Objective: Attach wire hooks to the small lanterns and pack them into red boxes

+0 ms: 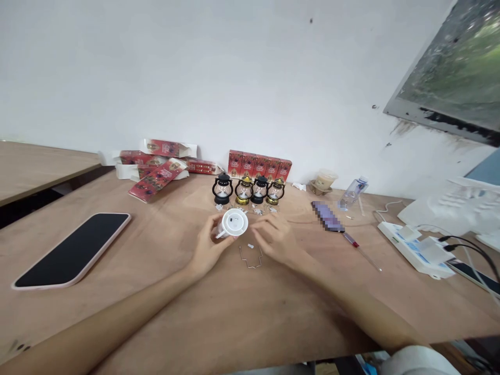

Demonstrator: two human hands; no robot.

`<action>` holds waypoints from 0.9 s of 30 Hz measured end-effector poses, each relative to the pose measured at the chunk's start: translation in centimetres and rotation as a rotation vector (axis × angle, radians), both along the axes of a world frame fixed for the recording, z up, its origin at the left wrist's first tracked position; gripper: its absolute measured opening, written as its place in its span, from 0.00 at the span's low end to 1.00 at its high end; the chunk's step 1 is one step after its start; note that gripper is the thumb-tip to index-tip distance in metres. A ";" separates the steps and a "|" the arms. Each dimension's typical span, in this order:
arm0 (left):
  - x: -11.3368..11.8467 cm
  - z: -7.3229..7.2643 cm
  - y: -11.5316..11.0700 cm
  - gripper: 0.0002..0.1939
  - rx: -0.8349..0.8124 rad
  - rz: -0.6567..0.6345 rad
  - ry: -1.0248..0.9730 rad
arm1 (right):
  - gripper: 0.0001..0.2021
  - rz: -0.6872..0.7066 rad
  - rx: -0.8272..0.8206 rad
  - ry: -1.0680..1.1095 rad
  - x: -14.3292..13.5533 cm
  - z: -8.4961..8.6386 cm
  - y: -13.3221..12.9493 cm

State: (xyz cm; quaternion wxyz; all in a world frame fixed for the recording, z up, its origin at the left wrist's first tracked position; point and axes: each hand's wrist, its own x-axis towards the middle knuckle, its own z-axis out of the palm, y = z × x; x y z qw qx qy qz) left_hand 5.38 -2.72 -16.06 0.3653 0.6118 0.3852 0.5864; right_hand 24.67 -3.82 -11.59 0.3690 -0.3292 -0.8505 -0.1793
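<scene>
My left hand (pixel 208 245) is closed around a small white lantern (pixel 235 222), tipped so its round base faces me. A small dark spot shows on that base. Just right of it, my right hand (pixel 276 238) has its fingers bent and drawn together near the rim; whatever they pinch is too small to make out. Below the hands lies a bent wire handle (pixel 250 266), with a small white tab (pixel 250 246) beside it. Beyond them stand a black lantern (pixel 222 189), a gold lantern (pixel 244 191), another black lantern (pixel 259 190) and another gold one (pixel 275 192).
Red boxes (pixel 260 165) stand against the wall; opened red cartons (pixel 158 177) are heaped to their left. A phone (pixel 74 250) lies at left. Rightward are a screwdriver (pixel 361 251), a blurred purple item (pixel 327 216), a cup (pixel 325 180), a bottle (pixel 353 192) and a power strip (pixel 414 250).
</scene>
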 end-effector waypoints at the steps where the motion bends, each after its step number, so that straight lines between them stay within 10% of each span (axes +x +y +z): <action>1: 0.0 0.0 0.0 0.25 0.000 -0.008 -0.002 | 0.07 0.001 -0.010 0.126 -0.3 0.5 -0.4; 16: -0.6 0.3 -0.2 0.24 0.181 0.165 0.170 | 0.15 0.065 -0.274 0.131 -2.8 2.0 -0.7; 23: -1.0 0.6 0.1 0.37 0.166 0.336 0.124 | 0.16 0.253 -0.914 0.870 -1.3 0.0 3.7; 27: -2.1 -0.2 1.8 0.27 -0.007 0.373 0.022 | 0.09 0.466 -1.068 1.621 0.2 3.3 8.6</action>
